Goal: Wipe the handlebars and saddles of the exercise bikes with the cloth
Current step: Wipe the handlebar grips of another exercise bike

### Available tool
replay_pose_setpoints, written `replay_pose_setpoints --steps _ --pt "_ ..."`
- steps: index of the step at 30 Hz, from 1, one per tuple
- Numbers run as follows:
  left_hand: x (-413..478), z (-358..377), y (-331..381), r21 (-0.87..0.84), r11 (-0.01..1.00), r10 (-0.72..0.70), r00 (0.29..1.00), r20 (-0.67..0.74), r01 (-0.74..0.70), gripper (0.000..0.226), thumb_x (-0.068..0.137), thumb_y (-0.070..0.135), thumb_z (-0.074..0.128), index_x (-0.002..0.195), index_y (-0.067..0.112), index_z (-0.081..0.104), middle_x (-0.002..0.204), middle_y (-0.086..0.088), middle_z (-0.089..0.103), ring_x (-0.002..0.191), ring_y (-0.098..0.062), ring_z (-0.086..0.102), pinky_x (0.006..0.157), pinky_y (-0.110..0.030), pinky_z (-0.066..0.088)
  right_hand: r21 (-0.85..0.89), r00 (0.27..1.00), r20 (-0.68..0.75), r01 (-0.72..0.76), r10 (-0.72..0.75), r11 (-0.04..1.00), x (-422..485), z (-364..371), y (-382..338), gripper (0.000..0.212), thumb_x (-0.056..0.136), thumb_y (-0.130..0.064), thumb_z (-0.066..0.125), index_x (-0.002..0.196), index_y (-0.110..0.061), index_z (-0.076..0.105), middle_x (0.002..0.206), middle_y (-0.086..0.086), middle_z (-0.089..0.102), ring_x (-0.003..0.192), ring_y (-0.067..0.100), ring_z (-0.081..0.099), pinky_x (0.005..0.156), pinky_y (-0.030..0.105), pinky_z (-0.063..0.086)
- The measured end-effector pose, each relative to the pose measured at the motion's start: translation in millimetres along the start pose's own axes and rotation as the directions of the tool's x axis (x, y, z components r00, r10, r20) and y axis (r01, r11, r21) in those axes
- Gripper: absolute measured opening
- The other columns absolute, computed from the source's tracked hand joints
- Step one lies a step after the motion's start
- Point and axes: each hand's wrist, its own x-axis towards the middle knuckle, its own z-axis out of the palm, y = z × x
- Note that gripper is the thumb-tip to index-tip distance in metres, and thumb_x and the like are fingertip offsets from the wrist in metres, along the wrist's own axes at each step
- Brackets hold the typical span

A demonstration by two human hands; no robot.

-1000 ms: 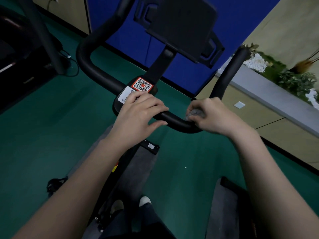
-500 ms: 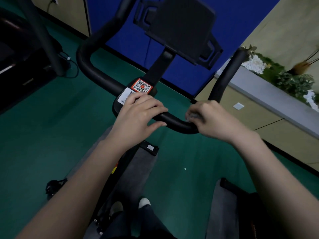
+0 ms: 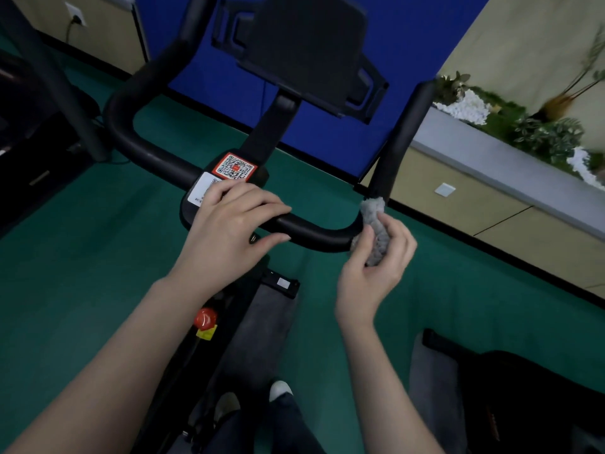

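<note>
A black U-shaped handlebar (image 3: pixel 314 232) of an exercise bike stretches across the middle of the head view, with a QR sticker at its centre clamp. My left hand (image 3: pixel 229 227) rests over the bar just right of the clamp, fingers curled round it. My right hand (image 3: pixel 376 257) holds a fluffy grey cloth (image 3: pixel 376 231) against the bar's right bend, palm turned toward me. The saddle is out of sight.
A black tablet holder (image 3: pixel 304 50) rises above the bar. A red knob (image 3: pixel 205 318) sits on the frame below. A second machine (image 3: pixel 510 394) stands at lower right, another dark machine (image 3: pixel 36 126) at left. A planter ledge (image 3: pixel 510 158) runs along the right wall.
My right hand has turned from a grip over the bar to palm-up at the right bend, exposing the grey cloth. The left hand stays put. My view has shifted slightly.
</note>
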Motion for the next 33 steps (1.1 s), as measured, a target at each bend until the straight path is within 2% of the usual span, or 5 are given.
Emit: replay_pose_setpoints --steps 5,14,19,28,33 --pt "1 -1 4 0.018 1.000 0.016 1.000 0.007 -0.016 0.042 0.085 0.050 0.059 0.108 0.017 0.070 0.106 0.008 0.066 0.104 -0.016 0.059 0.105 -0.032 0.026 0.124 0.975 -0.116 -0.176 0.190 0.977 2 12 -9 0.019 0.095 -0.009 0.052 0.112 -0.015 0.058 0.114 0.010 0.053 0.107 0.018 0.056 0.093 0.033 0.048" --pt "13 21 39 -0.019 0.997 0.078 0.997 -0.001 -0.078 0.034 0.091 0.039 0.059 0.113 0.015 0.068 0.109 0.004 0.064 0.104 -0.019 0.058 0.107 -0.037 0.028 0.223 0.933 -0.182 -0.269 0.311 0.937 15 21 1 0.019 0.098 -0.008 0.049 0.114 -0.008 0.059 0.116 0.012 0.051 0.097 -0.011 0.053 0.080 0.004 0.039" --pt "11 27 43 -0.079 0.996 0.045 0.996 0.083 -0.038 0.036 0.092 0.039 0.052 0.115 0.016 0.067 0.108 0.005 0.065 0.103 -0.019 0.058 0.098 -0.031 0.031 0.218 0.963 -0.073 -0.237 0.258 0.947 -17 10 -1 0.032 0.094 -0.020 0.052 0.126 -0.022 0.053 0.128 0.004 0.050 0.121 0.009 0.050 0.099 0.020 0.042" --pt "9 30 49 -0.023 1.000 0.008 0.994 0.106 -0.005 0.036 0.091 0.043 0.054 0.115 0.019 0.068 0.103 0.007 0.065 0.099 -0.016 0.059 0.104 -0.033 0.028 0.290 0.926 -0.082 -0.331 0.368 0.898 -16 10 3 0.033 0.098 -0.013 0.051 0.130 -0.024 0.050 0.128 -0.002 0.053 0.119 0.002 0.053 0.093 0.013 0.043" --pt "10 35 56 -0.003 0.999 -0.042 0.997 0.068 0.043 0.034 0.087 0.042 0.062 0.110 0.019 0.071 0.098 0.007 0.065 0.096 -0.016 0.061 0.109 -0.037 0.027 0.456 0.844 0.026 -0.487 0.536 0.745 26 12 20 0.027 0.100 -0.010 0.047 0.126 -0.016 0.053 0.128 0.006 0.060 0.118 0.015 0.058 0.103 0.035 0.046"
